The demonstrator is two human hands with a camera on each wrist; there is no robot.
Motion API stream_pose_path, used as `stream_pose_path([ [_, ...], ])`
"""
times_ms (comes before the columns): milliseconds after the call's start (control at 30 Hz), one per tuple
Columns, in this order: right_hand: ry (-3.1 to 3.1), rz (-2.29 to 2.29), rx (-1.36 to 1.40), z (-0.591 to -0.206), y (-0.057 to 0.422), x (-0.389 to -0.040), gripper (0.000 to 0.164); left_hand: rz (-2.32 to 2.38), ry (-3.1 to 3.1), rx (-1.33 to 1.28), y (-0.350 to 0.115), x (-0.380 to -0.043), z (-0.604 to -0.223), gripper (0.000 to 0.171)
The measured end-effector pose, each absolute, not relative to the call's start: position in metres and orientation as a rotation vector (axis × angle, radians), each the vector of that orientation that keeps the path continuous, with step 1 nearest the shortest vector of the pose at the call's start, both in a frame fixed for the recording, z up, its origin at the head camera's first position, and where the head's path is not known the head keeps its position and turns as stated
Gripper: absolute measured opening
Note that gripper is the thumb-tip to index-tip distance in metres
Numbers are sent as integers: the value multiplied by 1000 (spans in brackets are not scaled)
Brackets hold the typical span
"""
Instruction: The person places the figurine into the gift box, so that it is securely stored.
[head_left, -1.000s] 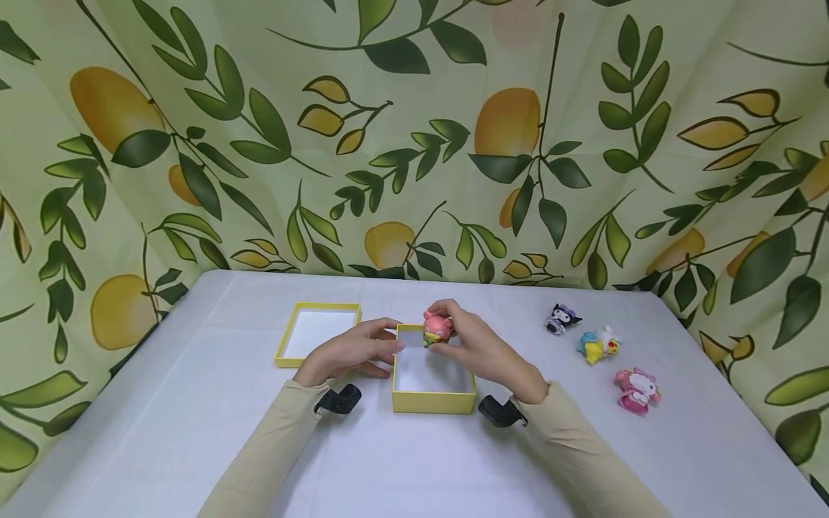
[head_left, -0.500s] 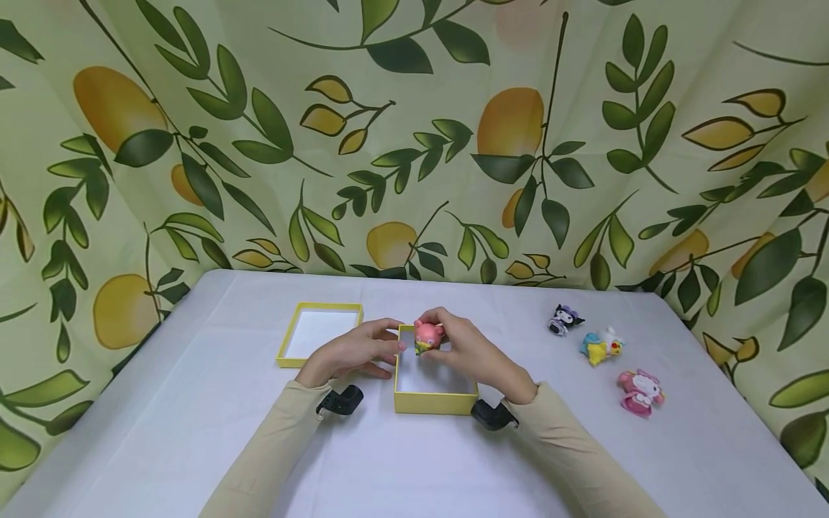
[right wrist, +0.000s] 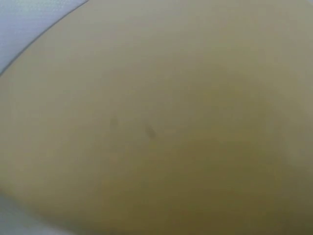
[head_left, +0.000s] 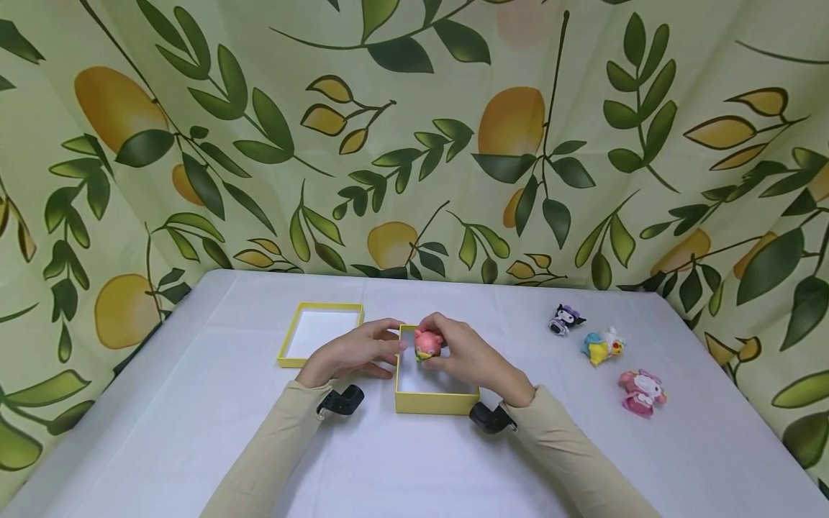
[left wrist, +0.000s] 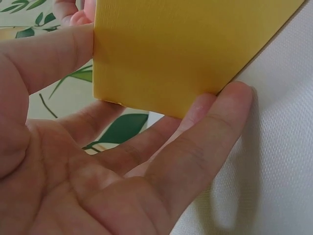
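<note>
Right hand (head_left: pixel 469 352): pinches the pink toy (head_left: pixel 427 344) between thumb and fingers.
Pink toy: at the back left of the open yellow box (head_left: pixel 437 403); whether it touches the bottom, I cannot tell.
Left hand (head_left: pixel 356 349): fingers extended and spread, thumb on the box's rim, fingertips against its outer side.
Shallow tray (head_left: pixel 287 337): yellow-rimmed, on the counter (head_left: pixel 214 388), beyond the left hand.
Three other toys (head_left: pixel 602 347): on the counter's right side, apart from each other.

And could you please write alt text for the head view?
A right hand holds a pink toy figure at an open yellow box, whose left side the left hand touches. A yellow-rimmed tray lies left; three more toy figures are right, on a white table.
</note>
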State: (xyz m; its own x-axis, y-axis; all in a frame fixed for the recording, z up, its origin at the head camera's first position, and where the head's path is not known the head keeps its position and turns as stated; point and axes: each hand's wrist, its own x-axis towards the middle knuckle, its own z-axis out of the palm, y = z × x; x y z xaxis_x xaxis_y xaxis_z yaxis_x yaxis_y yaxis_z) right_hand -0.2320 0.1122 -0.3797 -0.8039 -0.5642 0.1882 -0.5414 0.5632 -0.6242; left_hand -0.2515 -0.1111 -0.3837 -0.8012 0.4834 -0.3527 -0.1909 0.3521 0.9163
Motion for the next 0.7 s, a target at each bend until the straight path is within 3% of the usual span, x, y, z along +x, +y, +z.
stream_pose_path([
  [700, 2703, -1090, -1017, -380, 115, -231, 39, 1522, 1972, 290, -118, -253, -384, 53],
])
